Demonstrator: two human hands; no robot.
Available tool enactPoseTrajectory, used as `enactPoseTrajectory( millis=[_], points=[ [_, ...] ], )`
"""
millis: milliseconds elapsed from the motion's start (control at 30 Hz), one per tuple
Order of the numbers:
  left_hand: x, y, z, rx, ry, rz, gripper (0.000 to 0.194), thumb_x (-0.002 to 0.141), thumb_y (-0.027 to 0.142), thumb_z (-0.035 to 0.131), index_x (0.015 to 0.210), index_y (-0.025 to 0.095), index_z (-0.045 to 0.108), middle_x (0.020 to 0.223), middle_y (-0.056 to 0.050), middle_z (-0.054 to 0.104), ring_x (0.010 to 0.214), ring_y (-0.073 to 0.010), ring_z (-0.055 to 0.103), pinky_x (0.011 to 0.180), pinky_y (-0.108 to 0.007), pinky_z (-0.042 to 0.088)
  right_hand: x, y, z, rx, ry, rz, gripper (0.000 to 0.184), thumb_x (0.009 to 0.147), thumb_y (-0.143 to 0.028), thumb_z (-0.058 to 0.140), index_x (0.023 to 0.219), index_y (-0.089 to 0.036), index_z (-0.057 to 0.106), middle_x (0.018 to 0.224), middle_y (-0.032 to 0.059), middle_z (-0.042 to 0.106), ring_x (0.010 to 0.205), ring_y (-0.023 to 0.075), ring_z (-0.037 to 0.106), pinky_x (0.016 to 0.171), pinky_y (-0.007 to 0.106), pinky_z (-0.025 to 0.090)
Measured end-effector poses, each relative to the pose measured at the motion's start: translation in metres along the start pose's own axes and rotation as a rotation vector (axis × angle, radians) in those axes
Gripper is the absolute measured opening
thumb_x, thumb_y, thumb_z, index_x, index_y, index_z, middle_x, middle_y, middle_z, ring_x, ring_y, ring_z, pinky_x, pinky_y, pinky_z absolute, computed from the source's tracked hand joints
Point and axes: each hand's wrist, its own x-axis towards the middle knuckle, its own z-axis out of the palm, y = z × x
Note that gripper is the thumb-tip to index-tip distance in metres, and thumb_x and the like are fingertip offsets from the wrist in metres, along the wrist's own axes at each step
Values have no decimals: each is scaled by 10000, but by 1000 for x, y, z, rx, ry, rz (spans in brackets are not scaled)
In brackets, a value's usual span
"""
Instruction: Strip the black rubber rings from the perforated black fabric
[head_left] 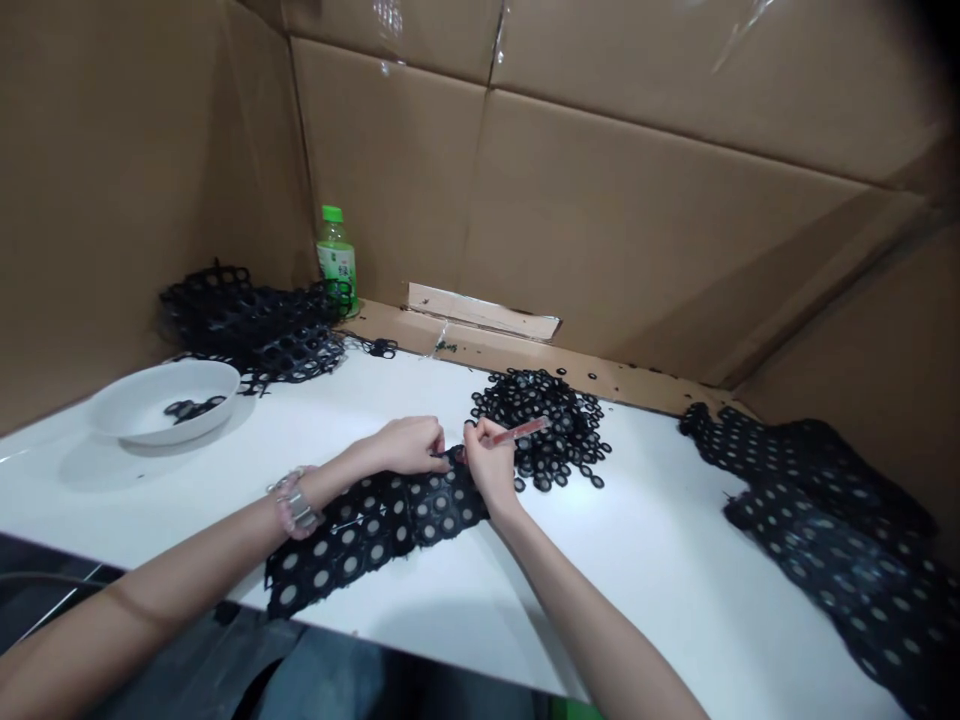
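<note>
1. Leftward and nearer to you from your right hand [491, 468], the sheet [375, 525] lies on the table [660, 560], its right end partly hidden by that hand.
2. Its long axis slants: from your right-hand grip it runs left and toward your body, down to about the table's near edge.
3. Your right fingers are closed around the tool [521, 430]; its back end points rightward over the pile [559, 440], and its tip end slants down and left to the sheet's far right corner.
4. Your left hand [411, 445] is curled at the sheet's far edge, just left of the tool, its fingertips touching near that same corner. You may be pinching or only pressing; I cannot tell which.
5. What matters most, I judge, is that corner: it sits between your two grips, just beside both, so neither hand is clearly nearer.
6. Most of the sheet stretches away from that corner, partly under your left wrist, while the pile stands just beyond and right of your right hand.
</note>
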Motion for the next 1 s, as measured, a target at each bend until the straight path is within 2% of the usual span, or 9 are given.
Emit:
enactPoseTrajectory(
  millis=[167, 300, 433, 533, 800, 1000],
  points=[
    [4, -9, 6, -247, -15, 26, 184, 648, 334, 567, 734, 172, 541, 663, 2, 571, 635, -153, 541, 547, -215, 383, -1, 6, -4, -72, -17, -41, 243, 623, -157, 453, 455, -215, 288, 386, -84, 307, 400, 85, 324, 420, 210, 261],
    [8, -15, 10, -469, -45, 5, 203, 660, 274, 556, 815, 144, 534, 651, 5, 565, 605, -134, 534, 549, -210, 393, -1, 7, -5, -160, -24, -75, 237, 623, -153, 448, 461, -215, 287, 395, -83, 306, 413, 90, 300, 437, 220, 246],
    [7, -15, 14, -590, -15, 31, 219, 670, 229, 546, 869, 152, 494, 593, 47, 517, 555, -104, 475, 534, -200, 359, -1, 7, -4, -199, -31, -86, 244, 623, -154, 448, 463, -217, 276, 399, -86, 275, 414, 91, 274, 442, 225, 237],
    [6, -15, 18, -692, -18, -5, 227, 662, 203, 557, 859, 160, 452, 592, 58, 515, 536, -89, 453, 527, -195, 346, -1, 6, -4, -205, -33, -95, 245, 623, -158, 448, 465, -218, 271, 405, -84, 271, 420, 92, 281, 449, 227, 239],
    [9, -16, 24, -984, -23, -74, 263, 604, 143, 566, 794, 179, 388, 604, 78, 490, 576, -80, 486, 609, -216, 364, -1, 6, -4, -281, -47, -159, 260, 631, -153, 442, 466, -217, 252, 416, -74, 272, 425, 94, 278, 456, 233, 230],
    [7, -16, 24, -1075, -41, -89, 282, 582, 151, 583, 790, 173, 394, 665, 51, 537, 618, -85, 514, 666, -230, 375, -3, 9, 0, -377, -112, -248, 264, 667, -178, 451, 478, -214, 270, 426, -68, 295, 423, 97, 292, 464, 239, 225]
  ],
)
